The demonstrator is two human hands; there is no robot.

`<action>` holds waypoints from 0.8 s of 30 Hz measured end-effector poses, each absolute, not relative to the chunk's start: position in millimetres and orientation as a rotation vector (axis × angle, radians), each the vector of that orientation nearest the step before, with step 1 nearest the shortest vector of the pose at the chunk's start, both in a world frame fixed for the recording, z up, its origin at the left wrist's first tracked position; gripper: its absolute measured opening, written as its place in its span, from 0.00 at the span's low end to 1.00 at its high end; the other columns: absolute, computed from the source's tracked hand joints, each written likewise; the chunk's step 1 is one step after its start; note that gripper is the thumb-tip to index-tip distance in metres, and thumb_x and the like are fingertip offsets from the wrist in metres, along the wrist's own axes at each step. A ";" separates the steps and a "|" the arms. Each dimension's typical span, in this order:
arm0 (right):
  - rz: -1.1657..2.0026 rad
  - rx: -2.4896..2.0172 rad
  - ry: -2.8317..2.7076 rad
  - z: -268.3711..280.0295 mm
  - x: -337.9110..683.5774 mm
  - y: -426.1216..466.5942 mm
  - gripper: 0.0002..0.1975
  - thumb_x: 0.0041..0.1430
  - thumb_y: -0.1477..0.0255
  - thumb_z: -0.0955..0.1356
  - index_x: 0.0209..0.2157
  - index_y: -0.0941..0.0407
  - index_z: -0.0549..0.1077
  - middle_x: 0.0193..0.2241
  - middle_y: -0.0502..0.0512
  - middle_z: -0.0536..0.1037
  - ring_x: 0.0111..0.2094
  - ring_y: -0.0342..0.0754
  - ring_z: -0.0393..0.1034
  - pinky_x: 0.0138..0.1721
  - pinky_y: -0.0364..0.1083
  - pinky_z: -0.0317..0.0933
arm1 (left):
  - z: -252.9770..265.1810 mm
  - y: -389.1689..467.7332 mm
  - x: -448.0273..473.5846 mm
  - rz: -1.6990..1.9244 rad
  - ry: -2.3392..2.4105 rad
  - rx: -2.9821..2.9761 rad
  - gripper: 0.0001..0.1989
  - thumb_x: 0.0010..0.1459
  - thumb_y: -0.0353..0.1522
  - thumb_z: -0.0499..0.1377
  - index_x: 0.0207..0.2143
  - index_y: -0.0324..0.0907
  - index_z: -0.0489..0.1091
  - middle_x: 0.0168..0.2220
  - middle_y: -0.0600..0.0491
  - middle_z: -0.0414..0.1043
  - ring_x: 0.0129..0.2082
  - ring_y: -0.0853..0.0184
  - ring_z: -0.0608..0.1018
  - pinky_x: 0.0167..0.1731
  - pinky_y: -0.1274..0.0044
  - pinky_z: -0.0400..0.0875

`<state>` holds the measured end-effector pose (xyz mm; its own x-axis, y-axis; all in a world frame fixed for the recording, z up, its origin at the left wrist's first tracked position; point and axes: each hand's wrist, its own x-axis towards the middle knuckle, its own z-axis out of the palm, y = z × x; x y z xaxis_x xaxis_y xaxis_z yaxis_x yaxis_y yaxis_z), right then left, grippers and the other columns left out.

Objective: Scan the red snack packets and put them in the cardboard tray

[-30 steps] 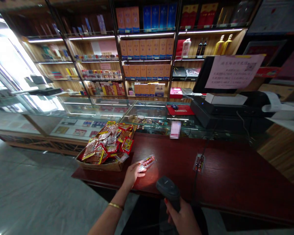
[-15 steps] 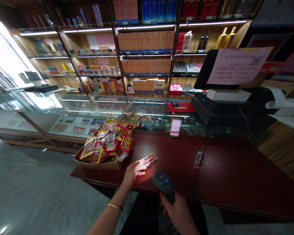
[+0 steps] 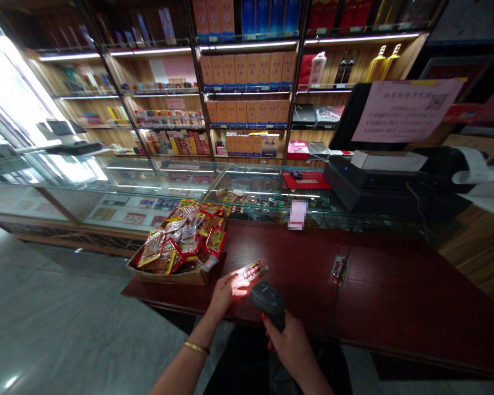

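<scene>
Between the fingers of my left hand point(image 3: 224, 296) is a small clear-and-red snack packet point(image 3: 252, 272), held just above the dark red counter point(image 3: 296, 258). Bright light from the scanner falls on the packet and my fingertips. My right hand point(image 3: 288, 343) is wrapped round the handle of a black barcode scanner point(image 3: 267, 299), whose head points at the packet from close by without touching it. To the left of my left hand, a cardboard box point(image 3: 168, 276) is heaped with red and yellow snack packets point(image 3: 189, 236). Another small packet point(image 3: 338, 272) lies flat farther right.
A glass display case point(image 3: 255, 181) runs behind the counter. On it sit a red mat point(image 3: 313, 181) with a mouse point(image 3: 296, 174) and a pink card point(image 3: 298, 214). At right stands a monitor with a paper sign point(image 3: 407, 112). Lit shelves point(image 3: 247, 93) hold boxes and bottles.
The scanner has tilted and shifted slightly left, nearer the packet in my left hand. Its blue light no longer shows, and the light on the packet looks brighter. The whole view has shifted slightly.
</scene>
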<state>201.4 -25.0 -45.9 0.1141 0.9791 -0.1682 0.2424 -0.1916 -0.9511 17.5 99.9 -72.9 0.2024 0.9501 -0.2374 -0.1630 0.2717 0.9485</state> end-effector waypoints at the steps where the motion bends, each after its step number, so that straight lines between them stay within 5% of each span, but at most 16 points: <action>1: 1.122 -1.567 -1.227 -44.1 201.4 -24.2 0.23 0.59 0.48 0.65 0.33 0.56 0.73 0.18 0.51 0.75 0.18 0.48 0.72 0.21 0.42 0.61 | -73.0 100.3 17.8 0.974 1.058 0.964 0.17 0.67 0.40 0.58 0.52 0.39 0.71 0.45 0.49 0.78 0.39 0.63 0.82 0.39 0.67 0.79; 12: 1.121 -1.575 -1.270 -48.1 194.1 -1.9 0.23 0.60 0.51 0.65 0.39 0.58 0.74 0.19 0.51 0.77 0.17 0.47 0.73 0.20 0.42 0.62 | -61.0 94.8 19.3 1.006 1.039 0.984 0.18 0.64 0.41 0.61 0.50 0.38 0.74 0.48 0.46 0.80 0.40 0.62 0.83 0.33 0.72 0.80; 20: 1.219 -1.518 -1.069 -39.3 210.0 -34.4 0.32 0.50 0.39 0.66 0.31 0.57 0.72 0.20 0.53 0.76 0.17 0.47 0.71 0.19 0.42 0.62 | -68.2 105.0 38.7 0.902 1.154 0.993 0.16 0.67 0.39 0.59 0.52 0.39 0.71 0.43 0.50 0.78 0.34 0.66 0.81 0.33 0.71 0.79; 24: 1.201 -1.525 -0.917 -33.4 227.8 -61.0 0.33 0.46 0.37 0.68 0.26 0.56 0.72 0.18 0.53 0.75 0.17 0.47 0.70 0.20 0.43 0.63 | -72.1 113.6 98.9 0.817 1.109 1.087 0.15 0.67 0.38 0.60 0.52 0.40 0.71 0.47 0.49 0.76 0.39 0.63 0.81 0.38 0.68 0.79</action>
